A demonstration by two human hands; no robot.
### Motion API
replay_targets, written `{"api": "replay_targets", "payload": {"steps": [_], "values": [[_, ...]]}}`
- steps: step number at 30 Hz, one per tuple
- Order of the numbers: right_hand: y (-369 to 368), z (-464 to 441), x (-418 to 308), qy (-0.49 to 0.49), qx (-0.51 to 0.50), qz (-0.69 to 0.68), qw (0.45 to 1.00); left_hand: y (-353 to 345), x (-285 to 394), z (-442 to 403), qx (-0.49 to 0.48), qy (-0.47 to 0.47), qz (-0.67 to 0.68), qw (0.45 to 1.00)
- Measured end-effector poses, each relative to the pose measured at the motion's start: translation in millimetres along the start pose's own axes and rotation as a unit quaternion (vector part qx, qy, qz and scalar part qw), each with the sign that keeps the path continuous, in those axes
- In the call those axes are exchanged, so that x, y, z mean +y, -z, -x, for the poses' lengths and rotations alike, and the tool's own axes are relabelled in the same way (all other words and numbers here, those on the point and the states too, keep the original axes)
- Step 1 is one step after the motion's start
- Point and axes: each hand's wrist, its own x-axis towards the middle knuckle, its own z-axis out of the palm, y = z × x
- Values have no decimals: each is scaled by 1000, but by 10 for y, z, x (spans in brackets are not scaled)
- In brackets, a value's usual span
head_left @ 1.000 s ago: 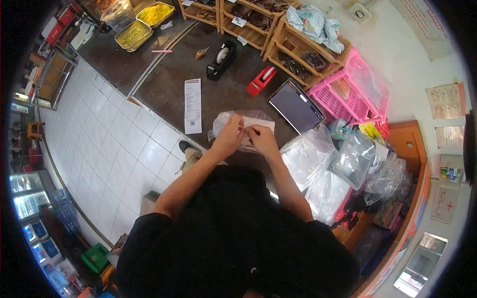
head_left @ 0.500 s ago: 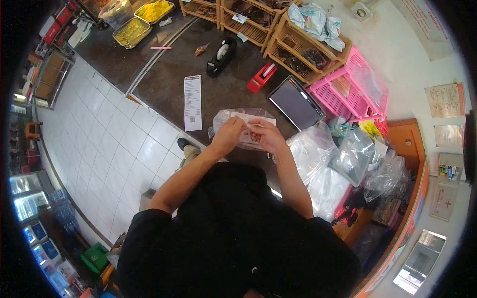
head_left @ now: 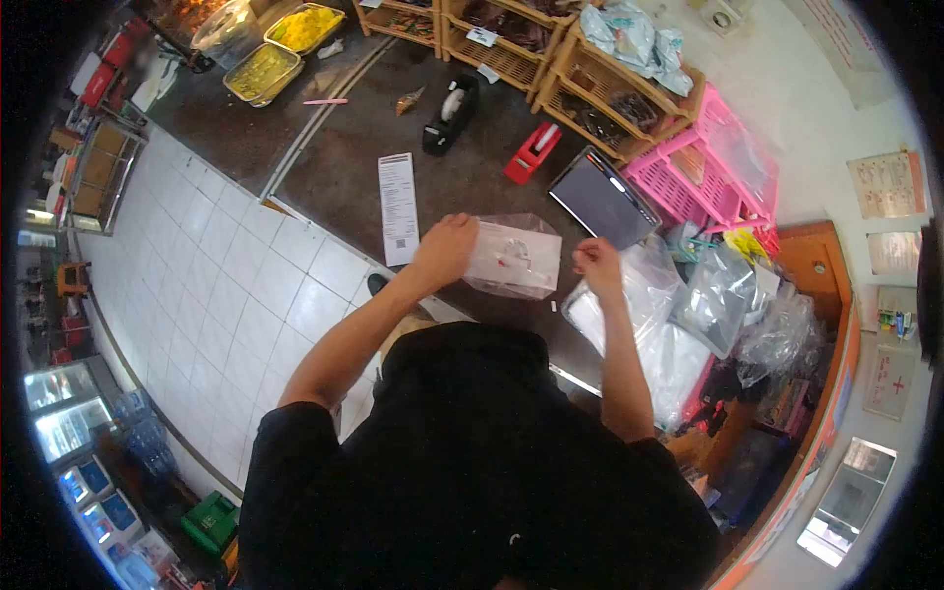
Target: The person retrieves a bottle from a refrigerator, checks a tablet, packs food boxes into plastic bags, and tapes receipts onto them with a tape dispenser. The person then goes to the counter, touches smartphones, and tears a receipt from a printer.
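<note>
A clear plastic bag with a flat white item inside lies on the dark counter in front of me. A small red mark shows on the white item. My left hand grips the bag's left end, its fingers closed over the edge. Off to the right of the bag, my right hand is raised with its fingers curled together in a pinch. Whatever those fingers hold, if anything, is too small to make out. A long printed receipt lies flat just left of the bag.
A black tape dispenser, a red tape dispenser and a tablet lie beyond the bag. Stacked clear bags are at the right, below a pink basket. Wooden racks and food trays stand farther back.
My hands have moved apart: the right came off the bag to the right, while the left shifted to its left end. The white item is now more exposed to view.
</note>
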Motion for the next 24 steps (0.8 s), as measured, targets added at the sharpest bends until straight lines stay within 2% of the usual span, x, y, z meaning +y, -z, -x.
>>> {"api": "replay_targets", "payload": {"steps": [1, 3, 4, 6, 8, 11, 13, 14, 16, 17, 19, 20, 21, 22, 23, 24], "values": [[122, 40, -54, -2, -17, -33, 999, -64, 0, -70, 15, 6, -6, 1000], [144, 259, -385, 34, -34, -59, 997, -95, 296, -202, -59, -22, 32, 997], [140, 341, -437, 13, -21, -62, 998, -193, 359, -211, -16, -103, 3, 995], [124, 506, -461, -19, 33, -74, 997, -434, 299, -270, -6, -180, -38, 983], [83, 671, -451, -36, 116, -93, 988, -578, 141, -380, -70, -175, -65, 980], [-174, 987, -304, -73, 277, -170, 943, -303, 23, -495, -123, -74, 63, 988], [-377, 1161, 36, -103, 329, -189, 920, 4, -241, -492, -80, -45, 125, 988], [-481, 1194, 365, -96, 342, -141, 924, 198, -379, -499, -59, -32, 158, 985], [-837, 1130, 541, -104, 335, -48, 935, 847, -650, -441, -81, 58, 315, 944], [-1161, 1071, 260, -168, 331, -134, 919, 1206, -777, -352, -100, 110, 393, 908], [-1847, 806, -42, -99, 285, 111, 947, 1862, -1073, -353, -133, 121, 362, 915], [-2257, 569, -3, -81, 269, 214, 936, 2129, -1239, -393, -158, 85, 299, 937], [-2664, 363, -544, -65, 240, 193, 949, 2367, -1413, -445, -178, 46, 232, 955], [-3032, 126, -679, -81, 219, 194, 953, 2519, -1593, -461, -195, 10, 165, 967], [-3357, -87, -677, -52, 183, 259, 947, 2540, -1806, -456, -197, -51, 134, 970], [-3687, -247, -761, -60, 205, 259, 942, 2470, -2050, -421, -198, -108, 102, 969]]}}
